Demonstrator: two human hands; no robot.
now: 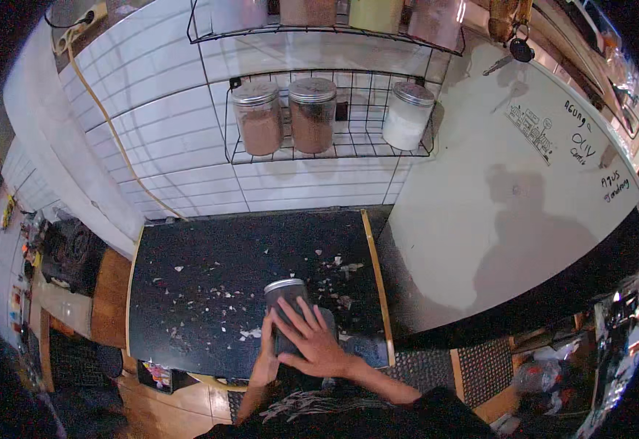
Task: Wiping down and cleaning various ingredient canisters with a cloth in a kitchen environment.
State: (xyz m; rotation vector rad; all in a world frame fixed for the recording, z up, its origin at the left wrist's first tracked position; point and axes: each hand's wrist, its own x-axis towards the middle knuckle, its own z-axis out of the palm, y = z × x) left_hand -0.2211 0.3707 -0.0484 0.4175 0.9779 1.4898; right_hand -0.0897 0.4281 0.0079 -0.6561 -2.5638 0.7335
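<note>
A clear jar (pixel 285 296) with a silver screw lid is held between my hands at the front of a black tabletop (pixel 204 236). My left hand (pixel 266 351) supports its left side. Across the front of the jar lies my right hand (pixel 311 343), fingers spread over its wall. Dark colour shows through the jar; whether that is its contents or the tabletop behind, I cannot tell. Pale flakes and scraps (pixel 215 302) are scattered on the tabletop around it.
A wire rack (pixel 352 120) on the tiled wall holds a brown-filled jar (pixel 259 129), another brown-filled jar (pixel 314 126) and a white-filled jar (pixel 409 123). A white panel (pixel 451 247) with handwriting stands at right; a key (pixel 508 59) hangs above it.
</note>
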